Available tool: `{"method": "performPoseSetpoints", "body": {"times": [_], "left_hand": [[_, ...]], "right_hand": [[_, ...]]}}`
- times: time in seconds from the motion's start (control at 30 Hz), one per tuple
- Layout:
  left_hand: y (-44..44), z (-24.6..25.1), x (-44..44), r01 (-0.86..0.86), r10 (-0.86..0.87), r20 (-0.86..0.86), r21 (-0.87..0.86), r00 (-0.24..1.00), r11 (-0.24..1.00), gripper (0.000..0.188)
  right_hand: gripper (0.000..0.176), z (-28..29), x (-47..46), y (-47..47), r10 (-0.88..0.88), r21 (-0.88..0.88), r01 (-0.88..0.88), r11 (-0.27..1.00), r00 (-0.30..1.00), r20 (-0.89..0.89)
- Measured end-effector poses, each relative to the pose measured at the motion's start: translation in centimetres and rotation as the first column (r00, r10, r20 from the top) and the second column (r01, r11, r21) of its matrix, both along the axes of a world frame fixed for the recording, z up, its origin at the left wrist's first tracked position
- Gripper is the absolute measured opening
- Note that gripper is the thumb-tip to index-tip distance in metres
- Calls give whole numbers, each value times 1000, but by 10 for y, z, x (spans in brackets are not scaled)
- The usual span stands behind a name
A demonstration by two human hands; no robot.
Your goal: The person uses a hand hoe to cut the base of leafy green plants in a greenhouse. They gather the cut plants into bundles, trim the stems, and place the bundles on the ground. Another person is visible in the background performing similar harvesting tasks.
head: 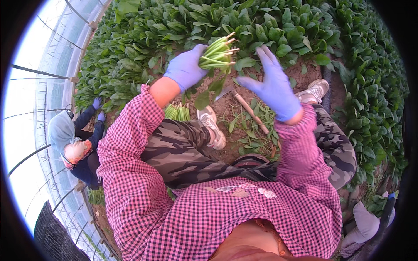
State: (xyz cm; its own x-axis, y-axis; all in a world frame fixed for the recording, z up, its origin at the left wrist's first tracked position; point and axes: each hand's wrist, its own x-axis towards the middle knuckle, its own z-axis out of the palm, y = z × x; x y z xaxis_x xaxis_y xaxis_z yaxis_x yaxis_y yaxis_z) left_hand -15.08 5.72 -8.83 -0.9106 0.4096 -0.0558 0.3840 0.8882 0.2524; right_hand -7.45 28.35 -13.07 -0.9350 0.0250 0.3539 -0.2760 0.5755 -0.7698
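My left hand, in a lilac glove, grips a bunch of cut spinach. Its pale stem ends point up and to the right, while some leaves hang beneath. To the right, my gloved right hand is blurred, with its thumb and fingers spread and nothing between them. Below the two hands, a sickle or small hoe lies on the soil, its wooden handle slanting towards me. Another bundle of spinach rests on the ground by my left leg, stems showing.
Dense spinach plants grow ahead and along the right side. Loose leaves litter the soil between my shoes. At left, another person crouches with gloved hands at the plants, near the greenhouse's plastic wall. A grey sleeve shows at lower right.
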Motion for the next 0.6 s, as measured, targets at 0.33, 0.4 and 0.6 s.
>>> {"method": "performPoseSetpoints", "body": {"times": [0.33, 0.4, 0.6], "left_hand": [[40, 21, 34, 128, -126, 104, -15, 987, 992, 76], [27, 53, 31, 111, -184, 394, 200, 901, 973, 84], [14, 30, -7, -13, -186, 221, 675, 958, 737, 63]], "right_hand": [[29, 15, -52, -15, 228, -811, -207, 547, 969, -93], [32, 14, -56, 23, 367, -803, -326, 500, 919, -145], [38, 22, -55, 55, 614, -687, -500, 527, 783, -100]]}}
